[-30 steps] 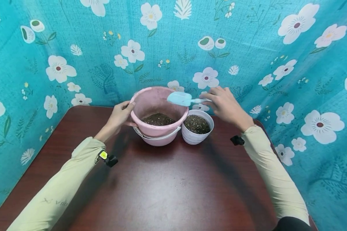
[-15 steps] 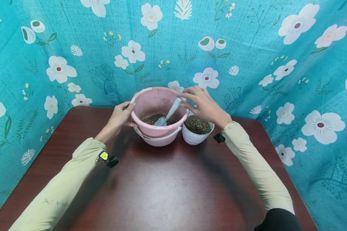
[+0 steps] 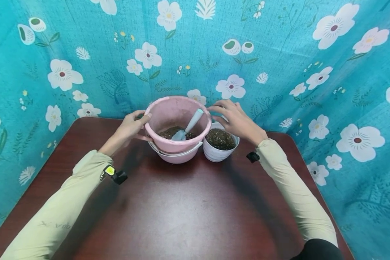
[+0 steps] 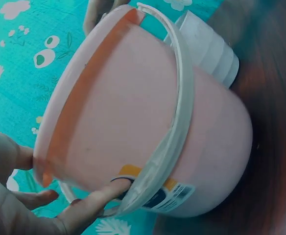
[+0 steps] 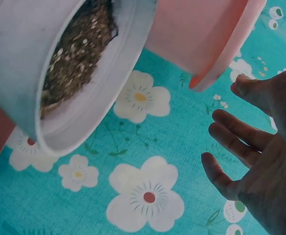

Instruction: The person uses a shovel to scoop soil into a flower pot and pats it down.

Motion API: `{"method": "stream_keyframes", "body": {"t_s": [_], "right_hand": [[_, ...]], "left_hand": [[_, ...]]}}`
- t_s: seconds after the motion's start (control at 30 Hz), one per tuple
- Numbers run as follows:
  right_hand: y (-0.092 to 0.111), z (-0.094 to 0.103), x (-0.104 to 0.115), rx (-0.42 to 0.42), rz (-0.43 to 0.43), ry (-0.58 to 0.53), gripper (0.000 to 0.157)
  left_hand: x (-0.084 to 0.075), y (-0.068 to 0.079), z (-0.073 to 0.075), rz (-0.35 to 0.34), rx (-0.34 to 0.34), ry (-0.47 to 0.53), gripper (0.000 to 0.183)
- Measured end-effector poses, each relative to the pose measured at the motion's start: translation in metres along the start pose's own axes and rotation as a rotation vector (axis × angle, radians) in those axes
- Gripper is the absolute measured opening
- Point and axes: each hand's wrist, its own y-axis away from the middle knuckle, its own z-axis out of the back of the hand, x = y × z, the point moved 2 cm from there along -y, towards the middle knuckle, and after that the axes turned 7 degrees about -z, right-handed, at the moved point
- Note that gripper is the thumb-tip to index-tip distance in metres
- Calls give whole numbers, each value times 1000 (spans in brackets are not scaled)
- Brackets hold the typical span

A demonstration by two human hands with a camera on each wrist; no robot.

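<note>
A pink bucket [image 3: 177,146] with a white handle [image 4: 183,88] stands at the far side of the table, dark soil [image 3: 169,132] in its bottom. My left hand [image 3: 130,127] holds its left rim; in the left wrist view one finger lies against the label below. A small trowel [image 3: 193,122] leans inside the bucket, blade on the soil and pale handle up toward the right rim. To the bucket's right is a white pot [image 3: 216,155] of soil. Above that pot, near the bucket's right rim, my right hand [image 3: 236,118] hovers with fingers spread, touching nothing.
The dark reddish-brown table [image 3: 188,209] has rounded far corners. Right behind the bucket and pot hangs a turquoise flowered curtain [image 3: 188,57], which also runs along both sides.
The right hand has lowered the trowel into the bucket and let it go, then drawn back a little to the right. The left hand stays on the rim.
</note>
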Motion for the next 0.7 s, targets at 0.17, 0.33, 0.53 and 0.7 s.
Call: {"method": "stream_keyframes", "body": {"t_s": [0.17,0.33,0.53,0.7], "right_hand": [[4,1,-12,-5,-14,-39,38],[8,3,-31,-44,-69,-102,47],[13,3,-42,-120,-13,-84,53],[17,4,-41,-143,49,-88,56]], "left_hand": [[-2,2,7,-74,-46,-115,71],[-3,0,9,-201,-94,-304,70],[-5,0,14,-334,-80,-569,74],[-6,0,16,-448,-58,-704,75]]}}
